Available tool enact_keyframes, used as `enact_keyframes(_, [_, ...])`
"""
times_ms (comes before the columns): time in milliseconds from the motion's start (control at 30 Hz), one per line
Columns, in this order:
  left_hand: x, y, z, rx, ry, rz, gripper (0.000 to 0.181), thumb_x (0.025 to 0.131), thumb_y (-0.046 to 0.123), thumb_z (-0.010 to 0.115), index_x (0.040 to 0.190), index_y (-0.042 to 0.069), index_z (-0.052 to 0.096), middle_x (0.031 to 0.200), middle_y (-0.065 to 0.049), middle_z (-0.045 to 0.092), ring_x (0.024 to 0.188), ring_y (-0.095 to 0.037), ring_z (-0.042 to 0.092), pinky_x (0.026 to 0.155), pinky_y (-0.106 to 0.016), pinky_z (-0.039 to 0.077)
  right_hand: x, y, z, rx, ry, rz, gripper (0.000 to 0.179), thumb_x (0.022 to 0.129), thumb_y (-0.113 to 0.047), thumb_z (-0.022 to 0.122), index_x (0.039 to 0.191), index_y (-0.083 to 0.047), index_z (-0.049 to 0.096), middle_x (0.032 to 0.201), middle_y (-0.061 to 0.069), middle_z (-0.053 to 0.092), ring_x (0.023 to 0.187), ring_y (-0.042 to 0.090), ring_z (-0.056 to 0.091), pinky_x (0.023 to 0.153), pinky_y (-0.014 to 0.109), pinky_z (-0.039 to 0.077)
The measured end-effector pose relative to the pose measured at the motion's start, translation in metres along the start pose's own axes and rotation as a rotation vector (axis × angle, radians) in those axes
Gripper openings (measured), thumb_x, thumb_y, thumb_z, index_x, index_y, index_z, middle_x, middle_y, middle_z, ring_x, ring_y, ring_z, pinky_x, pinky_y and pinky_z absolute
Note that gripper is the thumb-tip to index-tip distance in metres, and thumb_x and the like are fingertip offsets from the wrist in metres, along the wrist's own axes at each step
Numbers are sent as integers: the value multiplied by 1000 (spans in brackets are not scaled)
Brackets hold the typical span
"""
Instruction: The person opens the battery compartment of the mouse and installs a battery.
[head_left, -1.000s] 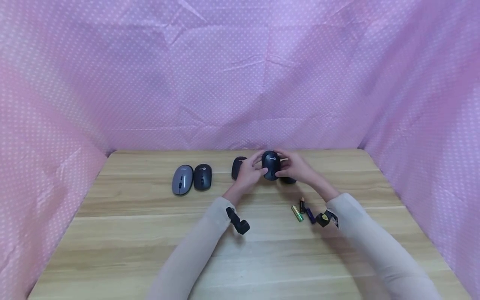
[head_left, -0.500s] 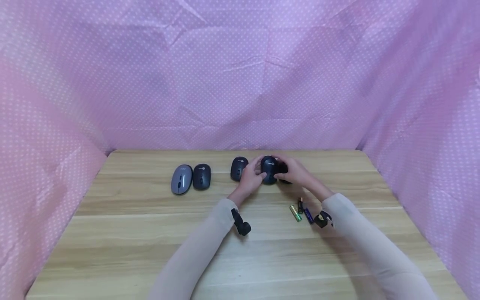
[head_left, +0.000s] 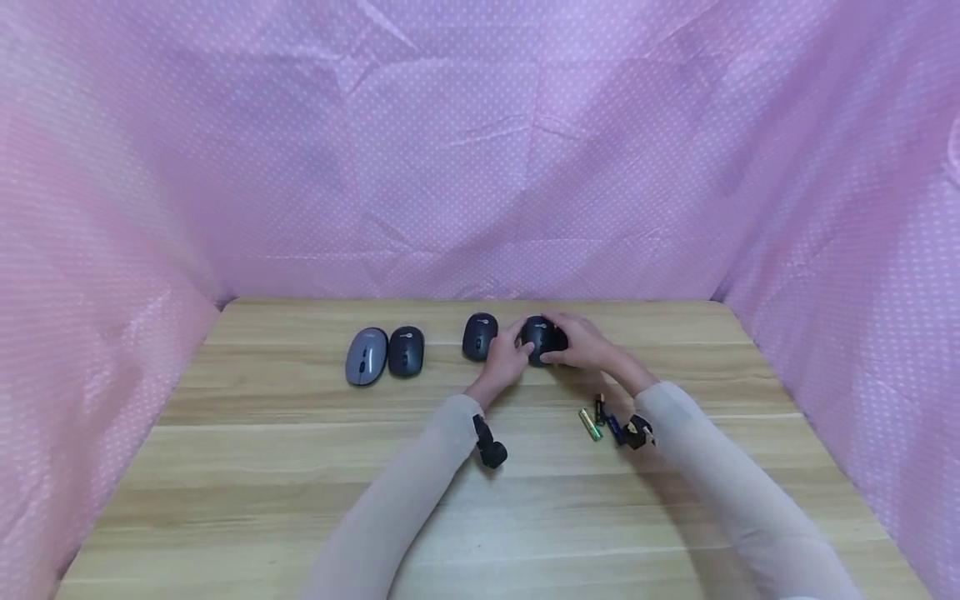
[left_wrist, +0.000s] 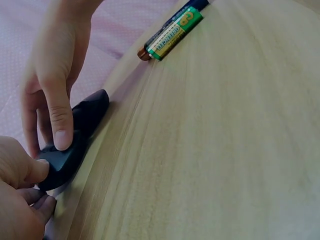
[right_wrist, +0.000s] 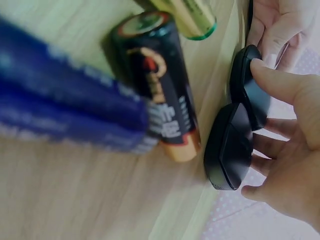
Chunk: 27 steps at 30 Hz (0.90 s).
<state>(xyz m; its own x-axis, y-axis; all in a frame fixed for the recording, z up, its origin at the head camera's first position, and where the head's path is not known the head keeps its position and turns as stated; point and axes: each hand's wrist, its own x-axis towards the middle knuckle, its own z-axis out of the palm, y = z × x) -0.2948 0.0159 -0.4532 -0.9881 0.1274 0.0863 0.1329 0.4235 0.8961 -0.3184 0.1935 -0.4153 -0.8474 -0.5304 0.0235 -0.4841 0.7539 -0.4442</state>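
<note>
Both hands hold one black computer mouse (head_left: 537,340) low at the back of the table, its buttons facing me. My left hand (head_left: 504,362) pinches its left side; in the left wrist view the thumb lies on the front end of the mouse (left_wrist: 62,157). From the other side my right hand (head_left: 587,345) grips it, thumb at the near edge and fingers reaching behind. A second black mouse (right_wrist: 231,150) stands right against it on the right, mostly hidden under the right hand in the head view. Just left of the left hand lies another black mouse (head_left: 479,337).
Farther left, a grey mouse (head_left: 367,357) and a black mouse (head_left: 406,352) lie side by side. Near the right wrist are a green battery (head_left: 590,424), a black battery (head_left: 600,409) and a blue battery (head_left: 615,429). A pink dotted cloth (head_left: 480,167) hangs behind the table.
Both hands have lowered the held mouse toward the table and slightly nearer. The left hand has moved right, uncovering the black mouse beside it. The batteries have stayed put.
</note>
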Motion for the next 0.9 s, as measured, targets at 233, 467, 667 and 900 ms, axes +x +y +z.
enact_keyframes(233, [2, -2, 2, 24, -16, 46, 53, 99, 3, 60, 150, -1, 46, 152, -18, 51, 139, -27, 51, 121, -40, 41, 3, 2, 0, -4, -13, -21, 76, 91, -22, 78, 149, 10, 41, 147, 32, 50, 135, 48, 50, 117, 63, 38])
enact_keyframes(467, [-11, 4, -10, -102, -7, 35, 48, 98, 2, 60, 146, 3, 52, 146, -21, 57, 134, -31, 57, 114, -40, 49, 5, 1, -2, 24, -44, 26, 78, 92, -24, 77, 151, 8, 38, 152, 31, 46, 140, 48, 45, 120, 61, 36])
enact_keyframes(667, [-18, 9, -47, -265, 98, 54, 38, 98, 2, 60, 136, 2, 59, 131, -23, 65, 120, -34, 65, 107, -41, 55, 9, -13, -8, 179, -4, 47, 77, 95, -26, 74, 155, 2, 35, 158, 26, 40, 148, 43, 36, 125, 57, 29])
enact_keyframes(900, [-21, 7, -98, -289, 176, 87, 40, 100, 3, 58, 140, 1, 56, 131, -22, 66, 122, -35, 63, 111, -43, 52, 19, -50, -8, 316, 69, 12, 75, 95, -25, 74, 157, -5, 36, 160, 20, 40, 151, 38, 34, 126, 55, 29])
